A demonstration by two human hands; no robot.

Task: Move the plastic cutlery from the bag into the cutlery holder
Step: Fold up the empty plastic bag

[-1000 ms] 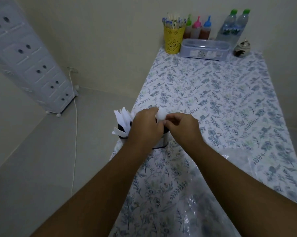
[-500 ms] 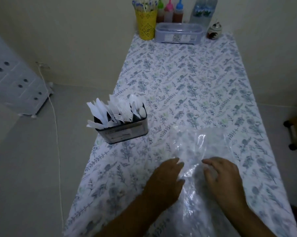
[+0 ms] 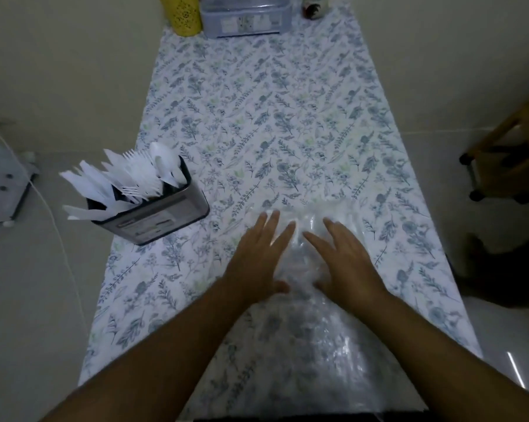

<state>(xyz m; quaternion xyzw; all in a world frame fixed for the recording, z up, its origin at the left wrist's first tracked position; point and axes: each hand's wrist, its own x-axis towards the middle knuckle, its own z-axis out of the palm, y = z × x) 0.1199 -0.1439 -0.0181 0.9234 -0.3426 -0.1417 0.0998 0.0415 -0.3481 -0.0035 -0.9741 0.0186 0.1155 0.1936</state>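
A clear plastic bag [image 3: 312, 339] lies flat on the floral tablecloth in front of me. My left hand [image 3: 258, 257] and my right hand [image 3: 345, 257] both press on its far end with straight, spread fingers. No cutlery shows inside the bag. The metal cutlery holder [image 3: 162, 216] stands at the table's left edge, left of my left hand. It is packed with white plastic cutlery [image 3: 126, 181]: forks, knives and spoons sticking up and leaning left.
The floral table [image 3: 287, 117] runs to the wall. At its far end stand a yellow cup [image 3: 185, 16], a lidded plastic box [image 3: 246, 21] and a small jar [image 3: 315, 9]. A wooden stool [image 3: 512, 153] is on the right; a white cable [image 3: 59, 236] trails on the floor on the left.
My hands left the cutlery holder, came back to the bag and now lie flat on it with fingers spread. The view tilted down and shifted right.
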